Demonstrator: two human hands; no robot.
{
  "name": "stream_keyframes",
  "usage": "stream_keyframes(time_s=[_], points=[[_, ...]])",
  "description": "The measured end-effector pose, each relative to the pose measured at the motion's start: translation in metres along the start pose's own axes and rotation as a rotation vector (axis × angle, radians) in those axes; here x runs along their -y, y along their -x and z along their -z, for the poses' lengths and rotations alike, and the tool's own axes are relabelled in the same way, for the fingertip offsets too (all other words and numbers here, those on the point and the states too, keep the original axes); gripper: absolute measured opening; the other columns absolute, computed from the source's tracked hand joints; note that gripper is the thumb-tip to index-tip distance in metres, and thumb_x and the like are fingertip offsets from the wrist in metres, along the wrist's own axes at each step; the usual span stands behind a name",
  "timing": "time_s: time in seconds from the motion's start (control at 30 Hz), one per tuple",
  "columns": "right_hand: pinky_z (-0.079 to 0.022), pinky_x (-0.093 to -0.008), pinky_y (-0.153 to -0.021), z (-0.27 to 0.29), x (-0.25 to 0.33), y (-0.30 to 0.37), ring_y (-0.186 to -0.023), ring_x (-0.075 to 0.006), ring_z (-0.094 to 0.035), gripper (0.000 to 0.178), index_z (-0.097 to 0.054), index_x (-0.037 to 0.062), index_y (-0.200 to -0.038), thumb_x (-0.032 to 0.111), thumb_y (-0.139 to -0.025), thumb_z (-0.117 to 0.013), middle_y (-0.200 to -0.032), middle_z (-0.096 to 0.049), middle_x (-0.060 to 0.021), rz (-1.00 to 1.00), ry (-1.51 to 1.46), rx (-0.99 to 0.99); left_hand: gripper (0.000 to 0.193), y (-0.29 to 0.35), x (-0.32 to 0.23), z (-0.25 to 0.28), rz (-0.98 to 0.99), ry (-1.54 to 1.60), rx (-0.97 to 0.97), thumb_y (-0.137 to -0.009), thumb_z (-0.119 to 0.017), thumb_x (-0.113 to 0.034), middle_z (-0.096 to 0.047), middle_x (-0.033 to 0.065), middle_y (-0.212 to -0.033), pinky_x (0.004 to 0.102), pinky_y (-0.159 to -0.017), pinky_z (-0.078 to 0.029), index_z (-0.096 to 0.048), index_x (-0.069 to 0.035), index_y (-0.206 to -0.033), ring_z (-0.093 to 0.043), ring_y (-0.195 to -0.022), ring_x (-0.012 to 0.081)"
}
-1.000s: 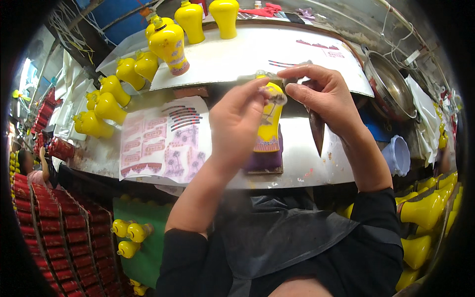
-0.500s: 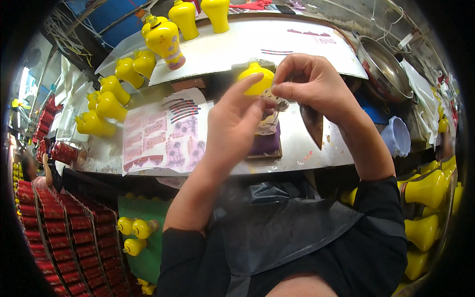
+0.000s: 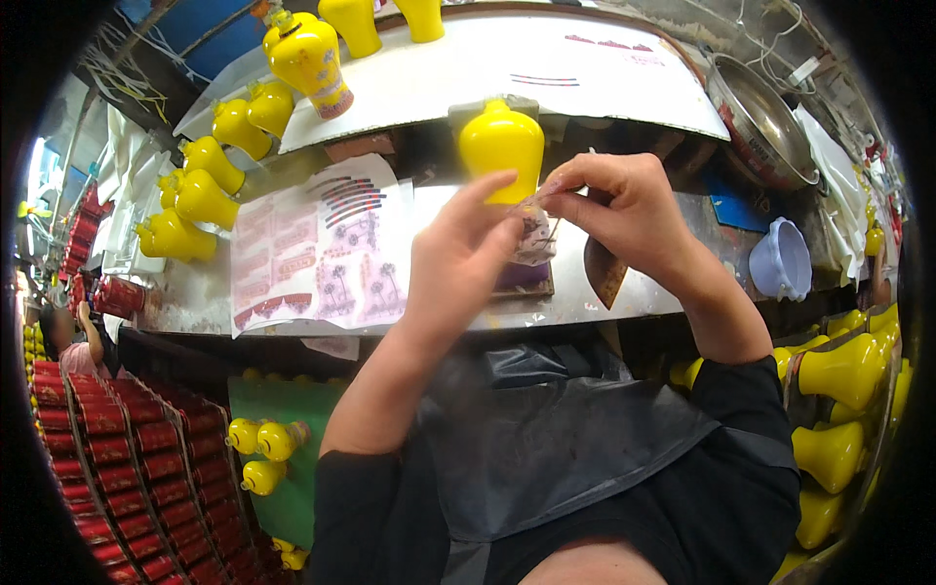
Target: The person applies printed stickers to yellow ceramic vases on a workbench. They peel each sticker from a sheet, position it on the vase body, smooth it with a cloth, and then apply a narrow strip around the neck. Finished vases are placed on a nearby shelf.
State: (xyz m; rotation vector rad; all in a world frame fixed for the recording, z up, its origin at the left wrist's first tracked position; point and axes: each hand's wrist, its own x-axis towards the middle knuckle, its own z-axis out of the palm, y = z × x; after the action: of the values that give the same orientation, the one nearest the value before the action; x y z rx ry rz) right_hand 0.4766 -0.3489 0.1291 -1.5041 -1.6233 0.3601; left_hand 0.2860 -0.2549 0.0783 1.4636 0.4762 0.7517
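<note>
The left hand (image 3: 460, 249) is reaching over the bench (image 3: 439, 317) half open, its index finger extending and its thumb bending against a small patterned transfer film (image 3: 537, 244); whether it is gripping the film cannot be told. The right hand (image 3: 632, 200) is pinching the film's upper edge between thumb and bent index finger, while a pointed brown scraper blade (image 3: 606, 275) is hanging below its palm. The film is crumpling between the two hands, in front of the lower part of a glossy yellow vase-shaped bottle (image 3: 500, 146). That bottle is pointing its neck to the far side, and a purple pad (image 3: 527, 276) is showing at its near end. Whether the film is touching the bottle cannot be told.

To the left, a printed decal sheet (image 3: 283, 258) is lying on the bench, with dark curved strips showing on its far part. A row of plain yellow bottles (image 3: 207, 207) is standing beyond it. On the far side, a white board (image 3: 429, 93) is carrying two thin dark strips (image 3: 544, 80) and a decorated yellow bottle (image 3: 304, 60). To the right, a pale blue tub (image 3: 780, 260) is sitting nearer than a wide metal basin (image 3: 770, 117).
</note>
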Motion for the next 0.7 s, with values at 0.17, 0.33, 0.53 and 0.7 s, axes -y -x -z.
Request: stream_keyframes(time_s=[0.17,0.33,0.53,0.7], points=[[-0.055,-0.0292,-0.065,0.002,-0.012,0.031,-0.073,-0.0222,-0.073,0.007,-0.071,0.0027,-0.091,0.0,-0.085,-0.074,-0.082,-0.073,-0.0105,0.005,0.29,0.094,0.013,0.026,0.036,0.006,0.187,-0.19,0.057,-0.096,-0.068,-0.004,-0.074,0.0048,-0.095,0.0245,-0.08,-0.054,-0.071,0.002,-0.107,-0.068,-0.088,0.0087],[-0.054,-0.0339,-0.064,0.007,-0.019,0.04,-0.071,-0.0259,-0.071,0.006,-0.07,0.0068,-0.092,0.009,-0.088,-0.073,-0.081,-0.071,-0.0101,0.031,0.291,0.142,0.01,0.045,0.048,0.005,0.209,-0.298,0.161,-0.094,-0.071,-0.007,-0.073,0.0035,-0.091,0.0243,-0.077,-0.054,-0.071,0.001,-0.1,-0.067,-0.084,0.0086],[-0.056,-0.0284,-0.067,0.011,-0.042,-0.004,-0.074,-0.0207,-0.073,0.006,-0.069,0.003,-0.094,0.002,-0.089,-0.073,-0.082,-0.071,-0.0095,0.113,0.267,0.183,0.01,0.026,0.059,0.021,0.247,-0.316,0.045,-0.097,-0.068,-0.007,-0.073,0.0046,-0.089,0.0259,-0.076,-0.054,-0.07,0.002,-0.1,-0.066,-0.082,0.0093],[-0.058,-0.0303,-0.071,-0.016,-0.076,-0.052,-0.078,-0.0207,-0.074,0.007,-0.069,0.0041,-0.1,0.009,-0.094,-0.071,-0.086,-0.073,-0.0095,0.043,0.303,0.144,0.031,-0.014,0.075,0.029,0.006,-0.344,-0.214,-0.101,-0.063,-0.017,-0.063,0.0104,-0.122,0.0303,-0.092,-0.05,-0.06,-0.001,-0.127,-0.058,-0.111,0.0161]])
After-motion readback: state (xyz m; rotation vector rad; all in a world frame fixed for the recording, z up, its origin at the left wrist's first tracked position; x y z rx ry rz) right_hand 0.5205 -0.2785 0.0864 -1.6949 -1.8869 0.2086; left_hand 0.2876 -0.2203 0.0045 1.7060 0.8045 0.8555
